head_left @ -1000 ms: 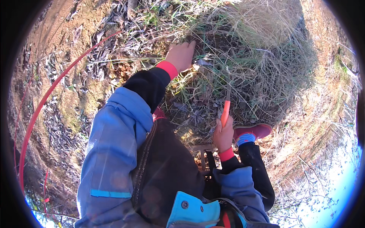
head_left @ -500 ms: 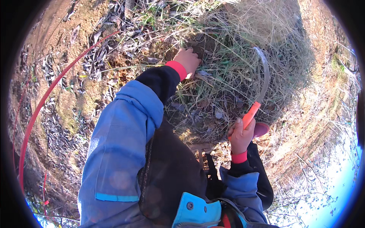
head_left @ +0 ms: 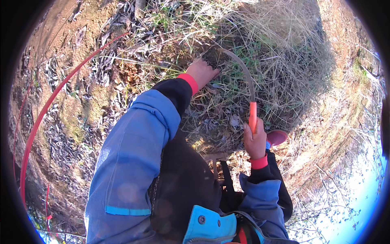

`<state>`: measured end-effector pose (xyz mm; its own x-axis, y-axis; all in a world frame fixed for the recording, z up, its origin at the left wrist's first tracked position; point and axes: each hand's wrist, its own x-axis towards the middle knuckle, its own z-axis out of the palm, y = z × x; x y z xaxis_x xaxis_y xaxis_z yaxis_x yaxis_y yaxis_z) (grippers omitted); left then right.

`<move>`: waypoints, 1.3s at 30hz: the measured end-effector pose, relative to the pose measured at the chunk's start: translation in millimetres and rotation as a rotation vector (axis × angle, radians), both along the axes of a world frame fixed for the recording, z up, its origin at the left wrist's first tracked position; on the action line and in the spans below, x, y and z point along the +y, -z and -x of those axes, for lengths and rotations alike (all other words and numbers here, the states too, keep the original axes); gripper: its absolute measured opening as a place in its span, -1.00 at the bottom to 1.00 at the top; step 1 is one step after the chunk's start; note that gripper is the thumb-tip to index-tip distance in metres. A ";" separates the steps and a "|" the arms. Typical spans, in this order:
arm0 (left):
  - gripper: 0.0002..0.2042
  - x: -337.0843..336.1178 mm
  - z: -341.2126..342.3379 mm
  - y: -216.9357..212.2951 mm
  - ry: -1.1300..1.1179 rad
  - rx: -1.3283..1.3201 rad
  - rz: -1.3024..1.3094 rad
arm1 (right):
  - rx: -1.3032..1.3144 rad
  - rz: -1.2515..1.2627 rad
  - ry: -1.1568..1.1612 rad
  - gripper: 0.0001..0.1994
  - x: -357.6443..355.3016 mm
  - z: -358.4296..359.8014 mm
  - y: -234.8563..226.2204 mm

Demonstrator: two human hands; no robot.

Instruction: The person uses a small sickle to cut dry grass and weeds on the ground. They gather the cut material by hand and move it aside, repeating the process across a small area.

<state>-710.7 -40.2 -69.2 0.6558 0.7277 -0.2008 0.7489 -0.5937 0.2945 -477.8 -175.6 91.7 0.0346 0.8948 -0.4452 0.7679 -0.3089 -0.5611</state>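
The sickle [head_left: 245,77], gripped by its orange handle in the right hand [head_left: 255,140], now curves into the grass clump [head_left: 260,61]; half a second ago it was raised. The left hand [head_left: 202,73] stays closed on grass beside the blade tip, so a cut looks ready.

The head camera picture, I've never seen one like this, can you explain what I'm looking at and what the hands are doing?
This view comes from a wide fisheye camera worn on a person's head, looking down, so straight lines bend near the round rim. The blue sleeves rising from the bottom are the person's own arms. The left hand reaches into a clump of dry grass and grasps at its base. The right hand holds a sickle by its orange handle, with the curved blade arching over toward the left hand. A red hose curves across the bare earth and dead leaves on the left. A reddish shoe shows beside the right hand.
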 end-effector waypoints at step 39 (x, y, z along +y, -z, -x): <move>-0.82 3.6 46.3 -51.4 0.023 0.227 0.217 | -0.124 0.115 -0.042 -0.73 15.7 47.7 84.1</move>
<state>-757.0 -36.6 -17.8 0.5924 0.6372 -0.4929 0.7970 -0.5530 0.2430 -525.5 -159.9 7.5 0.0594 0.8402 -0.5390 0.8428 -0.3316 -0.4239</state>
